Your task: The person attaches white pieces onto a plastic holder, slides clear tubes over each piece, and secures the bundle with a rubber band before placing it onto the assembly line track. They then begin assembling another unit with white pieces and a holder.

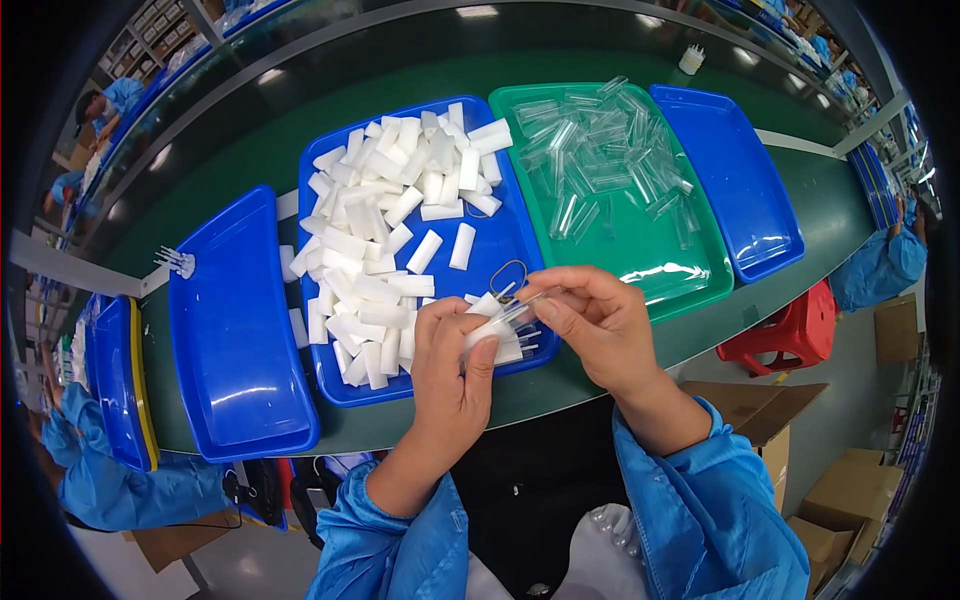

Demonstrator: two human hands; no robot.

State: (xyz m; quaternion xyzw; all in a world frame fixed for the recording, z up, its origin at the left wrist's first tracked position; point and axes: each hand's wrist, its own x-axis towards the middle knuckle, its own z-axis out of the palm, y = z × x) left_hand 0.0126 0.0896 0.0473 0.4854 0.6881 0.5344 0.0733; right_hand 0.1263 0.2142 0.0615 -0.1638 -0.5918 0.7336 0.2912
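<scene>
Left hand [452,362] curled, thumb and fingers pinching white block [482,336]. Right hand [605,325] part-curled, pinching clear tube [521,310] at block's end. White pile [365,220] beyond left hand.

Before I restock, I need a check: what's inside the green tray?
The green tray holds a heap of clear tubes, mostly toward its far end. Lower ones are partly covered and can't be counted.

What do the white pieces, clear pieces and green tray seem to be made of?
White pieces: probably foam, matte, with evenly white, glare-free faces.
Clear pieces: likely thin glossy plastic, see-through with bright highlights; glass isn't ruled out.
Green tray: seemingly moulded plastic, glossy, with rounded corners and reflections.
</scene>
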